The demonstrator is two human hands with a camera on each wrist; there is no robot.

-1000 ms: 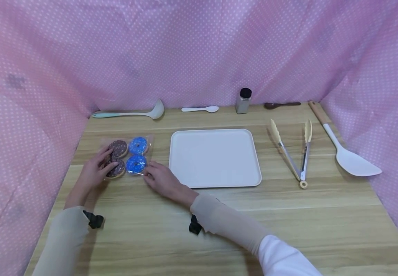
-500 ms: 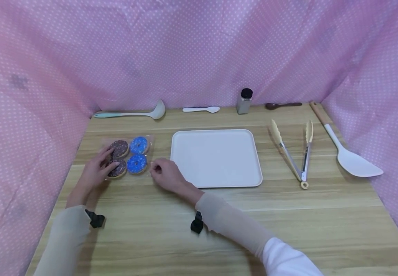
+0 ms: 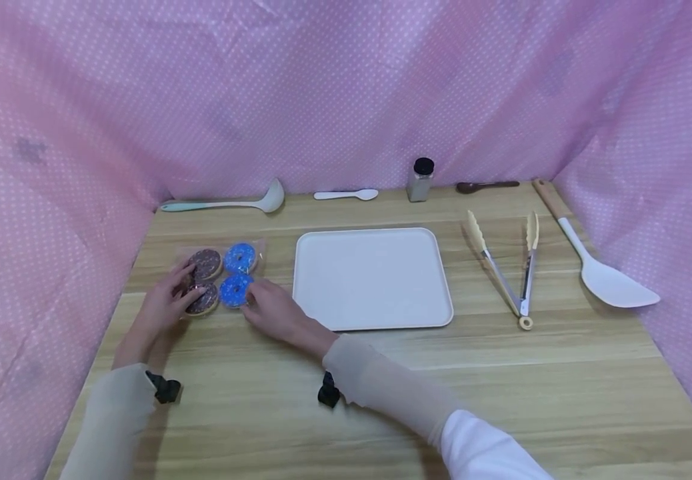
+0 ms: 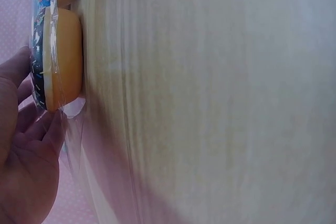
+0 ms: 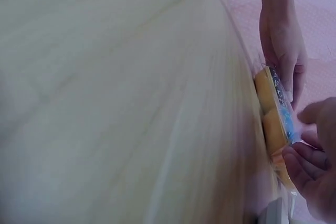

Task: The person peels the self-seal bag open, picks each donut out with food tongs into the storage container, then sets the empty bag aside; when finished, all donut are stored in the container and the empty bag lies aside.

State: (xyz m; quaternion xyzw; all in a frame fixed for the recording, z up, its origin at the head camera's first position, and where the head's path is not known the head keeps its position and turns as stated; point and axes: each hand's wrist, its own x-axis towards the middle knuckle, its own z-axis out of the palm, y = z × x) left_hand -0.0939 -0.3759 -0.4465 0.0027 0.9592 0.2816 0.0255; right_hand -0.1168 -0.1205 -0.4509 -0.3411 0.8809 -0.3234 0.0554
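A clear plastic bag (image 3: 261,248) on the table's left side contains doughnuts. On its left are two brown-iced doughnuts (image 3: 206,265), and on its right two blue-iced ones (image 3: 240,257). My left hand (image 3: 159,303) holds the bag's left end, thumb and fingers over the brown doughnuts. In the left wrist view its fingers (image 4: 23,62) curve round the nearest doughnut's side. My right hand (image 3: 274,309) is at the bag's right edge, beside the lower blue doughnut. The right wrist view shows its fingers (image 5: 304,163) bent at the bag, the thumb apart from them.
A white tray (image 3: 373,280) lies right of the bag. Tongs (image 3: 523,313) lie spread beyond it, near a white spatula (image 3: 607,280). Along the back are a ladle (image 3: 271,199), a white spoon (image 3: 365,195), a black-capped shaker (image 3: 421,183) and a dark spoon (image 3: 469,188).
My right hand first drew back right from the bag's edge, then came left again to the lower blue doughnut. The left hand has stayed on the brown doughnuts.
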